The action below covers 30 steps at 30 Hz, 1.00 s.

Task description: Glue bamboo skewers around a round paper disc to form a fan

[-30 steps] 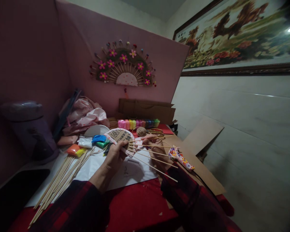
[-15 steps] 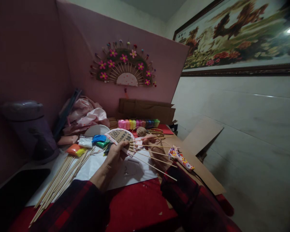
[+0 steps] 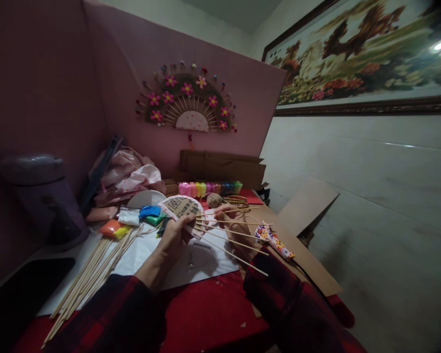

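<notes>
L hand (image 3: 175, 238) is gripping printed cardboard pc (image 3: 180, 206), frame ctr — R hand (image 3: 238, 228) is pinching thin stick (image 3: 207, 214) beside it — loose sticks (image 3: 84, 279) are lying lower left.

Left grip (image 3: 178, 233) pinched, thumb (image 3: 185, 220) uppermost, right grip (image 3: 228, 218) curled, palm inward, both forearms (image 3: 149, 274) slanting inward

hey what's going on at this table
A person's left hand grips a curved cardboard piece with a pale edge, from which several thin sticks spread out. The right hand is among the upper sticks; whether it pinches one is unclear. More loose sticks lie to the left, and a flower-decorated fan hangs behind.
</notes>
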Motion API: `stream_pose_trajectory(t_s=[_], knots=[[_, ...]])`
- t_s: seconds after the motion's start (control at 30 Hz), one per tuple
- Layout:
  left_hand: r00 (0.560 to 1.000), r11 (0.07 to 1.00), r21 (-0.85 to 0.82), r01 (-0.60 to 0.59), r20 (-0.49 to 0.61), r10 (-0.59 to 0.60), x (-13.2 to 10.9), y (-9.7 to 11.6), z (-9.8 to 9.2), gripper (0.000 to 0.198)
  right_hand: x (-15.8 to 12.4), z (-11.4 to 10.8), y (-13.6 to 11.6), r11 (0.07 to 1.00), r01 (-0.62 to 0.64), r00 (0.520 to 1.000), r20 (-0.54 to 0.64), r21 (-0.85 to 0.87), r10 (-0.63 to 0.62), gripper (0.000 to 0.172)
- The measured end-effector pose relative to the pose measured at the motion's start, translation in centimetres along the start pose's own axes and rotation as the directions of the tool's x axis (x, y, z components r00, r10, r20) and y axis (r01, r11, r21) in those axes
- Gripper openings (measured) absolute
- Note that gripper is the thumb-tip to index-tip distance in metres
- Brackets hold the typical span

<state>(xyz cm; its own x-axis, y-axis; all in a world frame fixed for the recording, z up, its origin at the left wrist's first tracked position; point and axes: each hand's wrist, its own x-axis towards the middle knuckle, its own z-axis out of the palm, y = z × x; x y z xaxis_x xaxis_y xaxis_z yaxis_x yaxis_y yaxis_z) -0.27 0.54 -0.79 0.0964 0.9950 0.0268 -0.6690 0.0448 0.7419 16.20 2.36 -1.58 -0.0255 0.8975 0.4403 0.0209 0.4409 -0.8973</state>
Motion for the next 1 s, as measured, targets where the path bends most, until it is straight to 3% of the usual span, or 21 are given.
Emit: stream_pose_trajectory(t_s=[0.4, 1.0], knots=[[1.000, 1.000, 0.016, 0.014, 0.010, -0.014, 0.06, 0.15, 0.03, 0.024, 0.39, -0.16, 0.41, 0.990, -0.019, 1.000, 0.001, 0.141, 0.019, 0.008], [1.000, 0.999, 0.053, -0.006, -0.016, 0.007, 0.39, -0.26, -0.14, 0.024, 0.36, -0.26, 0.93, 0.993, -0.044, 0.999, 0.013, 0.113, 0.043, 0.019]])
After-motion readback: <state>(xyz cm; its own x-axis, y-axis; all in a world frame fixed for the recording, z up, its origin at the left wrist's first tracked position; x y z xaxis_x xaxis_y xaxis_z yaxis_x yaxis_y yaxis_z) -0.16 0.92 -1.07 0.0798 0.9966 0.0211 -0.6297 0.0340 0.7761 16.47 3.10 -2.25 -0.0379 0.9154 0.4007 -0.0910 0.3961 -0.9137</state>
